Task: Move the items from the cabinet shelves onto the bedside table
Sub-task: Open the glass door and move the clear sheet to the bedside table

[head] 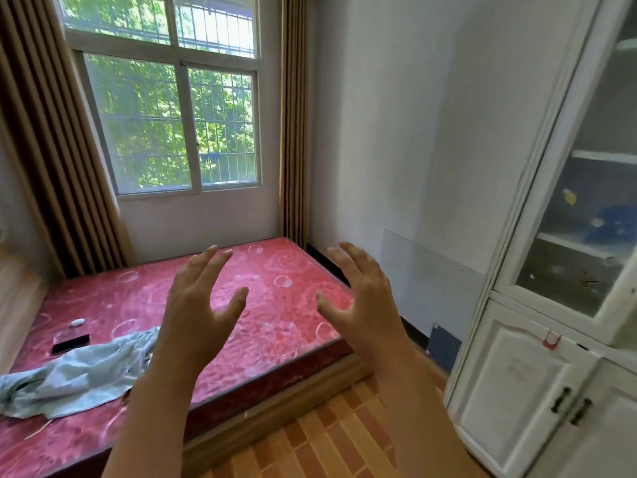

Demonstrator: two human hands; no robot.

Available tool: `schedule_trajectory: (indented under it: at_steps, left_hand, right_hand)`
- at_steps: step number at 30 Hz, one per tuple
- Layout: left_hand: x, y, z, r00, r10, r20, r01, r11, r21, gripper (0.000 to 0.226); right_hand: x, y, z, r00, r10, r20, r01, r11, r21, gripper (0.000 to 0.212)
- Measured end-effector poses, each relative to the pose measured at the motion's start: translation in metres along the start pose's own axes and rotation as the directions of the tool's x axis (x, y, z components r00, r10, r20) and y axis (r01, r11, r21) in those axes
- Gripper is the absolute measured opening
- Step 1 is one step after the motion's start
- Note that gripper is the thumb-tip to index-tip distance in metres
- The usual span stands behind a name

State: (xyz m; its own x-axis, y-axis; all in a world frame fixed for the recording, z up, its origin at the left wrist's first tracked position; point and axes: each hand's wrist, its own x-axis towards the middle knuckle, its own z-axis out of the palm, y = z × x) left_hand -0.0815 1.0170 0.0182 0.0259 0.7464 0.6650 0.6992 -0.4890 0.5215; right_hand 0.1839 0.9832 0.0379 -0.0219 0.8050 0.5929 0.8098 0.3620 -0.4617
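**Both hands empty, cabinet items still behind glass**

The left hand (pixel 203 305) and the right hand (pixel 362 298) are raised side by side over the foot end of the bed, fingers spread and relaxed, palms turned toward each other, grasping nothing; neither touches any surface.

The task's things sit in the white cabinet (pixel 510 339) at the right edge of the view, behind its glass door (pixel 579 229); through the dusty pane one blue rounded item (pixel 612 224) shows on a middle shelf, with one small yellow item (pixel 569 197) above and left of it; what either is cannot be told, and whether more lie on the other shelves is hidden by glare. I count two items for certain; three shelf boards show; below are two lower doors with two dark handles (pixel 570 405). No bedside table can be made out with certainty; a wooden piece at the left edge may be it.

Judging by look alone, the blue item seems soft or light plastic, probably easy to lift with one hand cupped under its rounded body; the yellow one seems small and light, best pinched between thumb and fingertips; the glass door is the fragile part, to be swung by its frame.

On the red mattress (pixel 275 305): one pale green cloth (pixel 79 374) near the left edge, one black flat object (pixel 70 343), one small white object (pixel 76 322).
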Motion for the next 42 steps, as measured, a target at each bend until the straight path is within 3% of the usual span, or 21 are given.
schedule_trajectory:
  at_steps: [9,21,42]
  left_hand:
    - [0.075,0.008,0.100,0.969,0.185,0.165,-0.155,0.972,-0.178,0.069]
    - [0.081,0.076,0.222,0.867,0.380,0.321,-0.186,0.846,-0.499,0.065]
    - [0.068,0.301,0.380,0.763,0.533,0.366,-0.238,0.757,-0.608,0.069]
  right_hand:
    - [0.018,0.057,-0.021,0.962,0.216,-0.165,-0.238,0.963,-0.126,0.073]
    - [-0.042,0.116,-0.096,0.796,0.432,-0.424,-0.562,0.787,-0.253,0.070]
    - [-0.100,0.266,-0.264,0.695,0.450,-0.561,-0.657,0.713,-0.242,0.070]
